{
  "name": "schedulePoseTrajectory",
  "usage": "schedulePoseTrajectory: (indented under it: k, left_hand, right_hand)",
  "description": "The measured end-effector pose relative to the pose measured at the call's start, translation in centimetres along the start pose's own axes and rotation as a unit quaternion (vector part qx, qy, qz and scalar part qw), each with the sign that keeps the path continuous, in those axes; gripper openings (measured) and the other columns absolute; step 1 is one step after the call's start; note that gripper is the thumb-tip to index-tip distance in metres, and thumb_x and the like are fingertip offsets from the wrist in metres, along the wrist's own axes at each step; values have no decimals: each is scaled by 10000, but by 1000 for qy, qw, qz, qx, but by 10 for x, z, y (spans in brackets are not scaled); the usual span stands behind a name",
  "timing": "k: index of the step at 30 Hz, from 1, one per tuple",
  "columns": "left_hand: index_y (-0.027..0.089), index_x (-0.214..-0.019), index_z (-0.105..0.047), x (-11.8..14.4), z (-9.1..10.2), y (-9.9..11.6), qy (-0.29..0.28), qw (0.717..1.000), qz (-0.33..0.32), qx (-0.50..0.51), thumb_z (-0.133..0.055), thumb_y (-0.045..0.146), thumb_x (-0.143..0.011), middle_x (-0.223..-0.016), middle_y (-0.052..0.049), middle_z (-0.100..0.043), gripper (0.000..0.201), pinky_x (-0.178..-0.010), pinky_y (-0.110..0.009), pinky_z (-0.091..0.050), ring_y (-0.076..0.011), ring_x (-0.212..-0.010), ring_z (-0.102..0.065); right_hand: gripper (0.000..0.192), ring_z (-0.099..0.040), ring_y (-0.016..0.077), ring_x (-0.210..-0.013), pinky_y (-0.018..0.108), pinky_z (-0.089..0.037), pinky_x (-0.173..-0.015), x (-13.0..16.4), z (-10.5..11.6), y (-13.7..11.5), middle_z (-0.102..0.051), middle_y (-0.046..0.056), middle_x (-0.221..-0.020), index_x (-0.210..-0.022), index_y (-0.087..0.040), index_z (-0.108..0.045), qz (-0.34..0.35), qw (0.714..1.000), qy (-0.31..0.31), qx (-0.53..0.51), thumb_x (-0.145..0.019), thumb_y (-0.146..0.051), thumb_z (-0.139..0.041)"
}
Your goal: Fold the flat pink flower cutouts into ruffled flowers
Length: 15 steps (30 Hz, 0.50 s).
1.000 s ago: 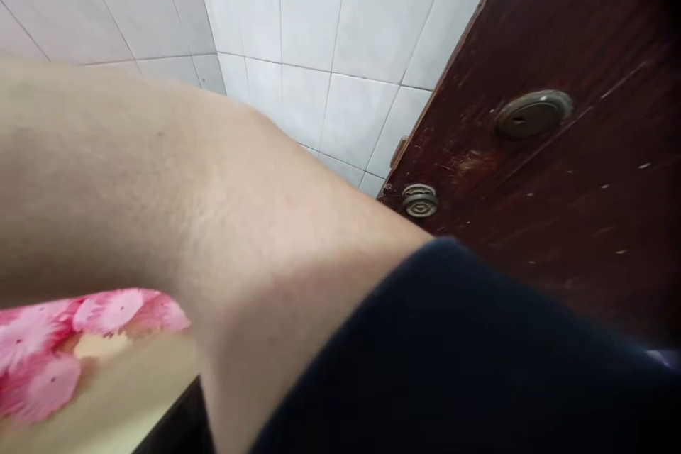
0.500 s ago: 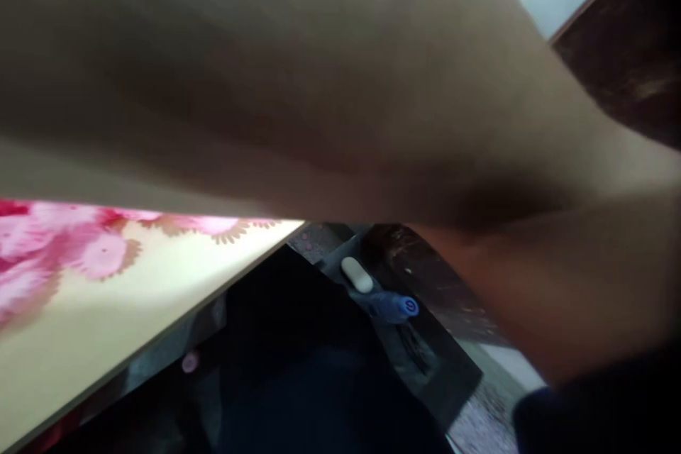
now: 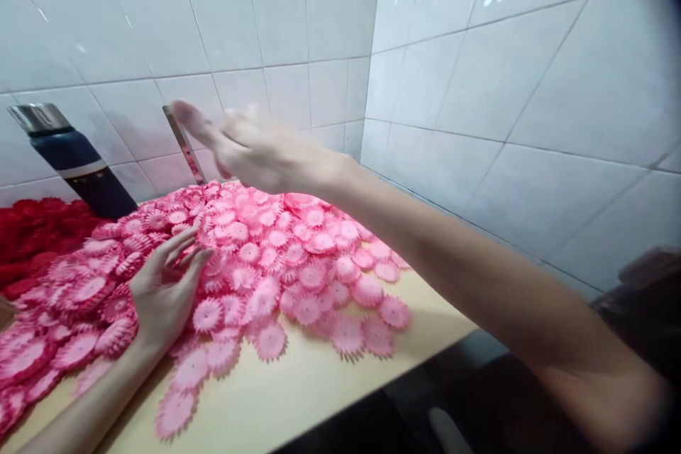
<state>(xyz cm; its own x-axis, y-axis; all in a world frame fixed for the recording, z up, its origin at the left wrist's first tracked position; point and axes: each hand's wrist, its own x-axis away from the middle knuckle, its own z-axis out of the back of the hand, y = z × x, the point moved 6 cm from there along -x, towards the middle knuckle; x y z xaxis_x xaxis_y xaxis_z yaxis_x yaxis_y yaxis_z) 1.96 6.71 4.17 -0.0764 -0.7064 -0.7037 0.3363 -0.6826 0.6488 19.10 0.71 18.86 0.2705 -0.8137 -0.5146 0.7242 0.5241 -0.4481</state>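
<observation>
View has swung from door and underside back to the worktop [image 3: 319,397]. Left hand [image 3: 162,294] rests spread, empty, on the pink paper flowers [image 3: 277,255]. Right hand [image 3: 255,149], blurred and open, holds nothing, raised above the heap near the tiled wall.

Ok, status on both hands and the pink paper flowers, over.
Left hand open, resting on pile of pink pleated paper flowers. Right hand blurred, open above pile, empty. Dark blue steel-capped flask stands behind, clear of both.
</observation>
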Motion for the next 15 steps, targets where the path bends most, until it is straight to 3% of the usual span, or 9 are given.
schedulePoseTrajectory:
  k: [3, 5, 7, 11, 15]
  left_hand:
    - [229, -1123, -661, 11, 4, 2, -14, 1000, -10, -3, -729, 222, -766, -1083, 10, -719, 363, -898, -346, -587, -195, -939, -701]
    - [230, -1118, -665, 17, 8, 2, -16, 1000, -15, 6, -731, 235, -761, -1062, 0, -725, 364, -902, -341, -587, -194, -904, -710]
    - [246, -1116, -666, 18, 9, -2, -18, 1000, 19, 4, -724, 234, -767, -1081, -2, -720, 354, -912, -308, -579, -186, -914, -709]
    - [287, -1115, -663, 14, 13, -5, 28, 994, 109, -5, -735, 286, -760, -1054, 22, -720, 363, -833, -225, -597, -139, -817, -711]
    - [280, -1070, -683, -1, 7, 6, 45, 990, 128, 34, -750, 303, -746, -1081, 11, -712, 332, -869, -263, -593, -170, -914, -700]
  right_hand:
    - [438, -540, 127, -549, 285, -450, -602, 5, 8, 34, -589, 37, -564, -594, -118, -597, 8, 999, -21, 38, -961, -310, -453]
    - [210, -576, 124, -637, 253, -444, -605, 6, 4, 43, -658, 47, -679, -644, -111, -637, 62, 996, -54, 13, -836, -85, -557]
    - [158, -607, 129, -727, 242, -466, -655, 5, 0, 50, -694, 59, -784, -757, -104, -681, 88, 994, -56, -37, -766, -6, -558]
    - [193, -593, 111, -665, 237, -431, -589, -1, -7, 61, -703, 64, -791, -811, -104, -680, 70, 994, -60, -57, -821, -40, -498]
    - [391, -557, 103, -493, 235, -390, -494, -5, -8, 75, -630, 21, -550, -723, -119, -653, 12, 994, -73, -81, -963, -312, -411]
